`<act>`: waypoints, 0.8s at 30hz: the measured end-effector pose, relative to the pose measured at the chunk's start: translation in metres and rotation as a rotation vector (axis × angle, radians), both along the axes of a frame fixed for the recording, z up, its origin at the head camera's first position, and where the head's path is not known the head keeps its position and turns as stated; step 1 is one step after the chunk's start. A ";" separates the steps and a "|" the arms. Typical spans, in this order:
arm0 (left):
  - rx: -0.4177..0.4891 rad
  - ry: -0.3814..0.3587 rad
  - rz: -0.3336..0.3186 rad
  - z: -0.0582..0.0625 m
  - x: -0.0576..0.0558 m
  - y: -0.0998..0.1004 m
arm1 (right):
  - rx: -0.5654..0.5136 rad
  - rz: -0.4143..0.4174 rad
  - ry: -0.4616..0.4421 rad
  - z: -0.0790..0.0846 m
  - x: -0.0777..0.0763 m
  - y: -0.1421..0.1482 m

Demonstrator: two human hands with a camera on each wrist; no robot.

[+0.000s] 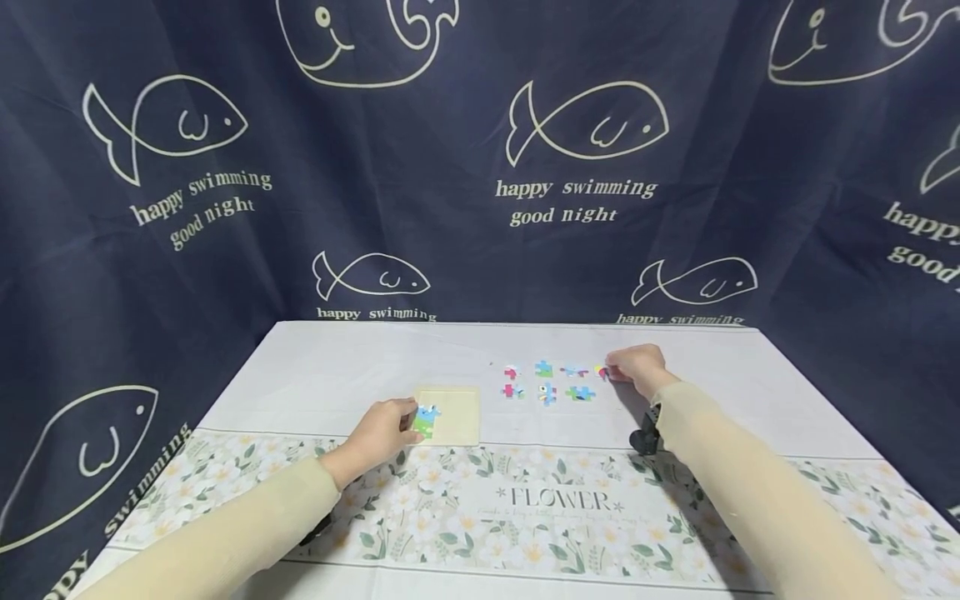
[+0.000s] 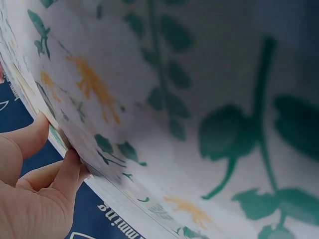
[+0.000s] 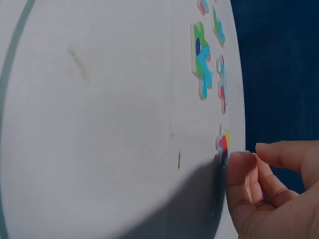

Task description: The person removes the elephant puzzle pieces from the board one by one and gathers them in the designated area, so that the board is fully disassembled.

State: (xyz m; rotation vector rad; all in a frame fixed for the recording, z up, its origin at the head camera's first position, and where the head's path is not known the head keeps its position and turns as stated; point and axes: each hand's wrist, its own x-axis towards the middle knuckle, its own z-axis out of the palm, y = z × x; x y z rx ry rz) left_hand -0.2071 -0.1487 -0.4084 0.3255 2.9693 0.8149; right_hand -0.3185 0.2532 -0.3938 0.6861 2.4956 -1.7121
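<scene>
My left hand (image 1: 380, 433) grips the left side of a shallow cream puzzle tray (image 1: 459, 417), thumb at the near side and fingers farther back. Joined blue and green puzzle pieces (image 1: 426, 419) lie along the tray's left part. At the far right of the loose pieces, my right hand (image 1: 637, 367) is beside a pink and yellow jigsaw piece (image 1: 601, 372). In the right wrist view its thumb and fingers are bent, a gap shows between their tips, and the piece (image 3: 223, 142) lies just beyond them; whether they touch it is unclear.
Several loose jigsaw pieces lie in two rows between tray and right hand, among them a blue-green piece (image 1: 581, 394) and a pink one (image 1: 512, 391). A flower-patterned band (image 1: 555, 533) crosses the white tablecloth in front. A dark blue fish-print curtain (image 1: 472, 250) hangs behind.
</scene>
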 end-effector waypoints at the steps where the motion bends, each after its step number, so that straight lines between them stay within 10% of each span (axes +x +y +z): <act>1: 0.001 -0.002 0.002 0.000 0.000 0.000 | -0.006 0.003 0.004 0.000 0.000 -0.001; 24: -0.011 0.002 0.006 -0.001 0.000 0.000 | -0.077 0.133 0.095 0.015 0.006 -0.030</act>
